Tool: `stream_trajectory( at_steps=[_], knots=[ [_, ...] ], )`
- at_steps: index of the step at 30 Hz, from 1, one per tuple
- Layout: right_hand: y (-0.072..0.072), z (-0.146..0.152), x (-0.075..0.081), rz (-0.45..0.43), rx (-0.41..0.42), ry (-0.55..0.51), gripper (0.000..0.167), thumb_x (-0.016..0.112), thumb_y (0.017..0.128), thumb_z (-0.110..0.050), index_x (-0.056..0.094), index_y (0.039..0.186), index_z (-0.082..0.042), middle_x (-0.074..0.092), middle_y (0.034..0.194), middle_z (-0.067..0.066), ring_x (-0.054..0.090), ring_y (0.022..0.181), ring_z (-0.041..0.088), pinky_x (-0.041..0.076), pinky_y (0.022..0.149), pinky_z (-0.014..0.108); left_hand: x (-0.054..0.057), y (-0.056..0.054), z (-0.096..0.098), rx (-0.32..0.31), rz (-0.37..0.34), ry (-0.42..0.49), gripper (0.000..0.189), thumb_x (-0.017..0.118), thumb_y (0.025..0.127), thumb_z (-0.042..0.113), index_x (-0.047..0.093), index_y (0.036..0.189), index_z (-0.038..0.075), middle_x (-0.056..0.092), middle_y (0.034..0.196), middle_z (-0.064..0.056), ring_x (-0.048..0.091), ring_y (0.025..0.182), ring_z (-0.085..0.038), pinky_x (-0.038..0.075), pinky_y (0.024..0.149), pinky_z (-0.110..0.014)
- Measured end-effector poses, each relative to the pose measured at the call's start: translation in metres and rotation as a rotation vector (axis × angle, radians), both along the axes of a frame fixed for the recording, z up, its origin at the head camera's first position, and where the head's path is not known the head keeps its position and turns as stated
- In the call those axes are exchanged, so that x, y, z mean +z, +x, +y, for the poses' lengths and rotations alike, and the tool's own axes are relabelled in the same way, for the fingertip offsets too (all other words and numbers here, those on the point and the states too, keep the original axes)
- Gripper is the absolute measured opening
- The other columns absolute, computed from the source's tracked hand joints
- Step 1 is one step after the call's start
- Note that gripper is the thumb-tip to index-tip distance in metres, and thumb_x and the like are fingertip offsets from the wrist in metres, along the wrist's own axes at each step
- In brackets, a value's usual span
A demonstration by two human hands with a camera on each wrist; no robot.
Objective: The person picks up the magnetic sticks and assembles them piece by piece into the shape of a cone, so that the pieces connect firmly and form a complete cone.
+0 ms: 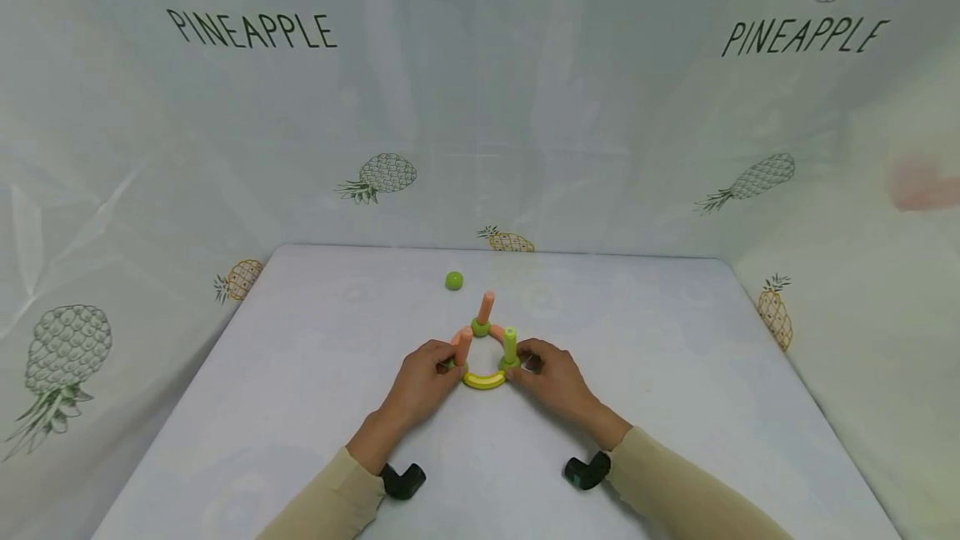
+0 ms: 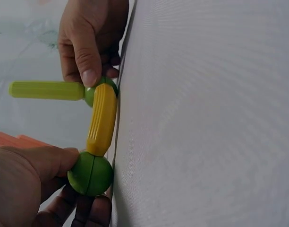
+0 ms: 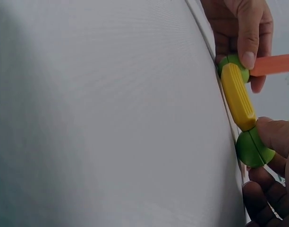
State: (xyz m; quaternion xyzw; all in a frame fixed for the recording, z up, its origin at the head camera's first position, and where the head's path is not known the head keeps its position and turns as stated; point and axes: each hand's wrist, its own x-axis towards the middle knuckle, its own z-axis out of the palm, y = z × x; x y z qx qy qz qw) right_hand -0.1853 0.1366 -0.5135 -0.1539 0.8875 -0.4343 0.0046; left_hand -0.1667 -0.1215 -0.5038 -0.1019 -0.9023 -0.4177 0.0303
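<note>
A toy frame of balls, curved pieces and upright rods stands on the table, with both hands at its near side. My left hand [image 1: 424, 379] grips the left green ball [image 2: 90, 174], beneath an orange rod [image 1: 463, 347]. Gripped by my right hand [image 1: 557, 382] is the right green ball [image 3: 253, 148], which bears a lime rod [image 1: 511, 347]. A yellow curved piece [image 1: 484, 382] joins these two balls at the front. At the back, another green ball [image 1: 481, 328] carries an orange rod [image 1: 486, 307], with an orange curved piece [image 1: 497, 332] running from it toward the right.
A loose green ball [image 1: 453, 280] lies behind the frame. The white table [image 1: 645, 323] ends at a wall covered in a pineapple-print sheet [image 1: 480, 107]. Dark wrist devices [image 1: 403, 482] sit at both cuffs.
</note>
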Motion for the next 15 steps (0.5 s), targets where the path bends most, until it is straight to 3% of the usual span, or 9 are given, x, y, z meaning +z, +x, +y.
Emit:
stream_trajectory(
  at_steps=[15],
  knots=[
    [0.0021, 0.0009, 0.0009, 0.007, -0.026, -0.009, 0.028, 0.086, 0.089, -0.018, 0.073, 0.114, -0.014, 0.071, 0.104, -0.002, 0.065, 0.095, 0.015, 0.054, 0.085, 0.033, 0.0004, 0.0003, 0.0028, -0.014, 0.010, 0.008, 0.018, 0.080, 0.094, 0.014, 0.079, 0.112, 0.013, 0.070, 0.111, 0.002, 0.061, 0.090, -0.009, 0.054, 0.081, -0.028]
  ],
)
